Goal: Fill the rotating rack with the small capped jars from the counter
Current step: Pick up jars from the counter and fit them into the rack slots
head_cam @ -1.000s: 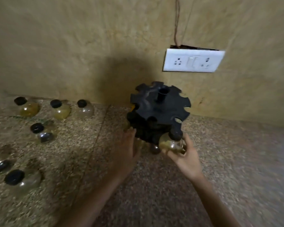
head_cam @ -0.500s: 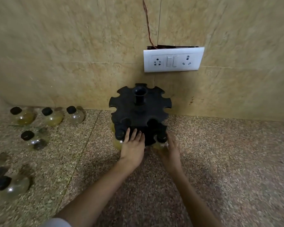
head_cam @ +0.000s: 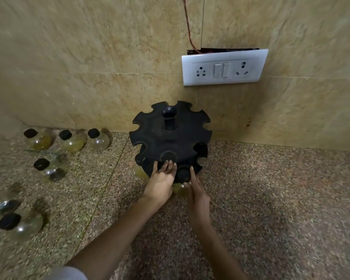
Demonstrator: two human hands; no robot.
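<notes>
The black rotating rack [head_cam: 170, 138] stands on the counter against the wall, with open notches around its top disc. My right hand [head_cam: 197, 197] holds a small jar [head_cam: 179, 189] with a black cap, set into a front slot of the lower tier. My left hand [head_cam: 161, 181] lies flat against the rack's front, fingers straight and holding nothing. Another capped jar [head_cam: 139, 165] sits in the rack's left side. Several loose capped jars stand on the counter to the left: three in a back row [head_cam: 72, 140], one [head_cam: 49, 168] nearer, two [head_cam: 18, 223] at the left edge.
The speckled stone counter [head_cam: 271, 199] stretches to the right of the rack. A white socket and switch plate [head_cam: 223, 67] hangs on the tiled wall above the rack, with a red wire running up from it.
My right hand has carried the jar from in front of the rack into a lower front slot. My left hand moved onto the rack's front. The camera shifted, putting the rack nearer the middle.
</notes>
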